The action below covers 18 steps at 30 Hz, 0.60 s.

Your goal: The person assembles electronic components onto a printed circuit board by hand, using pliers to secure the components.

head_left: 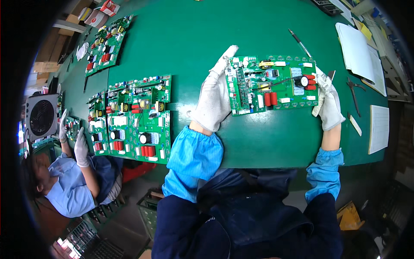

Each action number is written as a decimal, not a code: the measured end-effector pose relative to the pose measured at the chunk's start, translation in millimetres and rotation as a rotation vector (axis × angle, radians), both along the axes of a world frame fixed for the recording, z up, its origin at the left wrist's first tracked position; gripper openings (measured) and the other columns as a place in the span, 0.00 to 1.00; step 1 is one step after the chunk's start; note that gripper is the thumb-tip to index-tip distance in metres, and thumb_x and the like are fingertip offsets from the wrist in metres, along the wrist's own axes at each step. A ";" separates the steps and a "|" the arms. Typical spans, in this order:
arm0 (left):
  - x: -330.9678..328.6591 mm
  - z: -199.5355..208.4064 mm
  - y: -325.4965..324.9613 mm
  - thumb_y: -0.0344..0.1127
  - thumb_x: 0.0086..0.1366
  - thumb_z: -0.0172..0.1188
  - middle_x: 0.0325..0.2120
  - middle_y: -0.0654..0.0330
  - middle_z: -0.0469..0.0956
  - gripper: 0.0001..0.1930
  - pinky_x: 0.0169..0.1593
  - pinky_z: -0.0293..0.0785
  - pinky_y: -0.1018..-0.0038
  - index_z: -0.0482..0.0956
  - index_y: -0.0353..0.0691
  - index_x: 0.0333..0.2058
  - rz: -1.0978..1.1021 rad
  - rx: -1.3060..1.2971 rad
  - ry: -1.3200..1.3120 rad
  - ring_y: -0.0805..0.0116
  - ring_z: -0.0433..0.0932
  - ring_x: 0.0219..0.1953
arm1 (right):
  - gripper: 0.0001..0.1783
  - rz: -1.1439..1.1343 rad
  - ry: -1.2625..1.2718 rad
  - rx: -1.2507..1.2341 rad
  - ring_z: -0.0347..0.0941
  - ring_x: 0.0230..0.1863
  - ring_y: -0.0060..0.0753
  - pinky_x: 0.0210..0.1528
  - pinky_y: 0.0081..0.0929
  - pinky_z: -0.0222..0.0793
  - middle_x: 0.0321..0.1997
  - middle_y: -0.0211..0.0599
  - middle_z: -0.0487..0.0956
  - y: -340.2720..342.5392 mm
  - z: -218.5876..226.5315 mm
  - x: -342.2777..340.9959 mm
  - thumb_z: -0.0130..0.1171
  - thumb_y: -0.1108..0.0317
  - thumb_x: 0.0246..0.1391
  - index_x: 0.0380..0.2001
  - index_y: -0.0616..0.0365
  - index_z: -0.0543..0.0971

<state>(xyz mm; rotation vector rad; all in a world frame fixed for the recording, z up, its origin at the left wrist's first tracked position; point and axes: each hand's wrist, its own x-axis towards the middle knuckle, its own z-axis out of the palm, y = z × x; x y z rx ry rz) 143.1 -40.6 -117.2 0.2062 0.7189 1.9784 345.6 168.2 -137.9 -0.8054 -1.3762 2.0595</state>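
A green circuit board (282, 90) with red, white and black parts is held up over the green table. Its left edge sits in my left hand (214, 97), which wears a white knitted glove, the thumb side along the top corner. At the board's right edge is my right hand (329, 101), gloved too, its fingers closed on that end. A thin pale strip shows beside the right fingers; what it is I cannot make out. Further left, several similar boards (156, 125) lie side by side on the table.
Right of me lie a pen (300, 42), pliers (356, 96), a small knife-like tool (355, 124), papers (354, 54) and a printed sheet (379, 129). More boards (108, 45) are at the far left. A co-worker (71, 181) holds a board beside a fan (42, 115).
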 end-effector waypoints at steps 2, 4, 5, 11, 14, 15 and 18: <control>0.9 0.2 0.2 0.45 0.68 0.46 0.51 0.51 0.70 0.30 0.57 0.68 0.64 0.53 0.34 0.63 -0.006 0.005 0.016 0.59 0.71 0.53 | 0.21 0.001 -0.013 -0.002 0.71 0.51 0.24 0.52 0.21 0.68 0.52 0.36 0.73 -0.1 0.0 1.0 0.48 0.66 0.62 0.55 0.64 0.67; 1.5 -0.1 -0.3 0.45 0.68 0.46 0.51 0.51 0.70 0.30 0.57 0.67 0.63 0.53 0.34 0.63 -0.004 -0.002 0.015 0.58 0.71 0.53 | 0.21 -0.012 -0.046 0.022 0.70 0.51 0.24 0.52 0.21 0.67 0.53 0.35 0.73 -0.3 -1.1 1.2 0.48 0.65 0.62 0.56 0.64 0.67; 1.8 -1.0 -0.9 0.46 0.68 0.45 0.51 0.51 0.70 0.30 0.57 0.67 0.63 0.53 0.35 0.63 -0.002 -0.007 0.015 0.58 0.71 0.53 | 0.21 -0.011 -0.048 0.020 0.70 0.51 0.24 0.52 0.21 0.67 0.53 0.35 0.73 -0.1 -2.8 1.5 0.48 0.65 0.62 0.56 0.64 0.67; 1.1 -0.9 -1.8 0.44 0.67 0.48 0.48 0.55 0.72 0.27 0.55 0.69 0.64 0.59 0.39 0.61 -0.029 0.076 -0.113 0.63 0.72 0.50 | 0.23 -0.049 -0.056 0.033 0.70 0.51 0.23 0.52 0.20 0.67 0.53 0.35 0.72 -1.0 -1.3 4.5 0.48 0.63 0.62 0.56 0.64 0.66; -1.0 -1.7 -2.3 0.44 0.67 0.49 0.49 0.55 0.72 0.28 0.56 0.68 0.63 0.58 0.39 0.61 -0.033 0.067 -0.078 0.63 0.71 0.51 | 0.24 -0.015 -0.061 0.013 0.70 0.51 0.23 0.51 0.19 0.67 0.53 0.35 0.72 5.8 -8.9 5.8 0.49 0.62 0.61 0.57 0.64 0.66; -0.8 -3.2 -2.1 0.44 0.67 0.49 0.49 0.55 0.72 0.28 0.56 0.68 0.63 0.58 0.39 0.61 -0.034 0.066 -0.081 0.63 0.71 0.51 | 0.24 -0.009 -0.063 0.025 0.70 0.51 0.23 0.51 0.20 0.67 0.53 0.35 0.72 5.8 -10.1 6.8 0.49 0.62 0.61 0.57 0.63 0.66; -0.3 -5.3 -1.8 0.44 0.67 0.49 0.49 0.55 0.72 0.28 0.56 0.67 0.63 0.58 0.38 0.62 -0.029 0.089 -0.092 0.63 0.71 0.50 | 0.24 -0.007 -0.069 0.034 0.70 0.52 0.23 0.52 0.20 0.68 0.54 0.35 0.72 8.7 -14.5 9.1 0.49 0.62 0.61 0.57 0.64 0.66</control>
